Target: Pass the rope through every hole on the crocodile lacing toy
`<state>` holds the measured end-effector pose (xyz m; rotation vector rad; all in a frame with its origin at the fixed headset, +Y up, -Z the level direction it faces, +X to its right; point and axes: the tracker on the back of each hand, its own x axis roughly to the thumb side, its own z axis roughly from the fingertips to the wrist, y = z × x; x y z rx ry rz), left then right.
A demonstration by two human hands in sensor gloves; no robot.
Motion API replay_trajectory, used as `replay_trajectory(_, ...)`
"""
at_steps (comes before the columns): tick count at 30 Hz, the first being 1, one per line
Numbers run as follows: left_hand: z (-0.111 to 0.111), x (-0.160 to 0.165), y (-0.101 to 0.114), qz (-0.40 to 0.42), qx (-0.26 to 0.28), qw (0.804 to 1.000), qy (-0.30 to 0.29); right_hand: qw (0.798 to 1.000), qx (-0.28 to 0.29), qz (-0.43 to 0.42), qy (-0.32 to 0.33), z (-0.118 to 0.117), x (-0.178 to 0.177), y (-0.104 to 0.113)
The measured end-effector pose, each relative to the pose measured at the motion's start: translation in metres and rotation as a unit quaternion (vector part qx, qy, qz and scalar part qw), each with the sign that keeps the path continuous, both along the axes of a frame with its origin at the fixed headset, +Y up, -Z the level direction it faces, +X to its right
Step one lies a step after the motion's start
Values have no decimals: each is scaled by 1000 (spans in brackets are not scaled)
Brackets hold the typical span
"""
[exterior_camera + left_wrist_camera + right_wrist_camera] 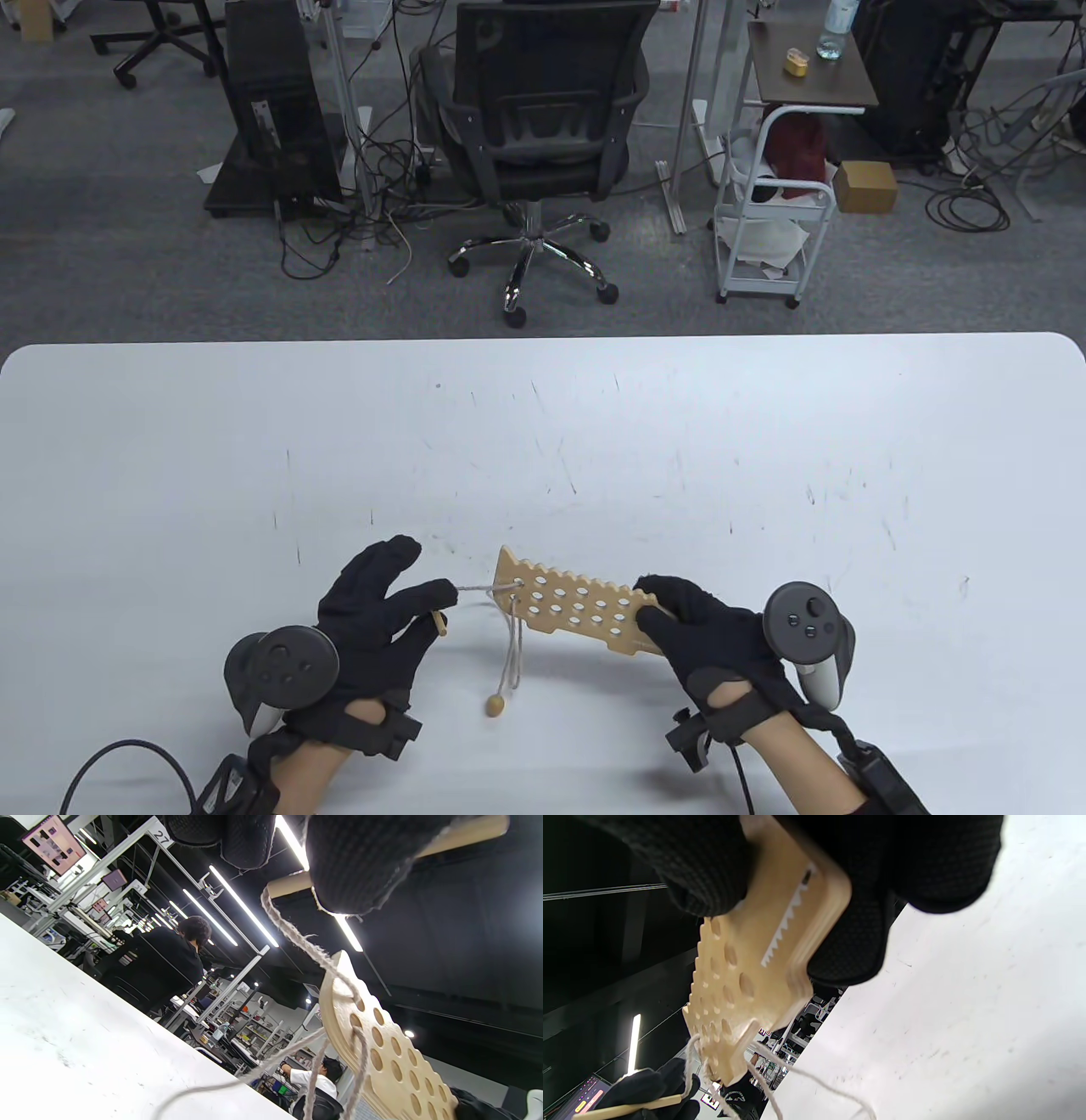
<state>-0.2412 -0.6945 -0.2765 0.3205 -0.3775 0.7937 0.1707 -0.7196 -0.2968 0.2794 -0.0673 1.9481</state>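
Pale wooden crocodile toy (581,604), beige rope (513,645), black gloves.

The crocodile board (577,604) is held above the table (543,441). Left of the board is the left hand (373,628); right of it, the right hand (704,632). The rope (512,654) hangs below the board's left end.

White, scuffed table (594,441), a small wooden bead (495,705) at the rope's end resting on it.
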Motion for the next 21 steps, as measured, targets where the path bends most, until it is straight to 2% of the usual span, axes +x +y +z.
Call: replay_trajectory(21,-5,-41,7,47,3,996,79,999,-18,-7,-35,-12,20,-4)
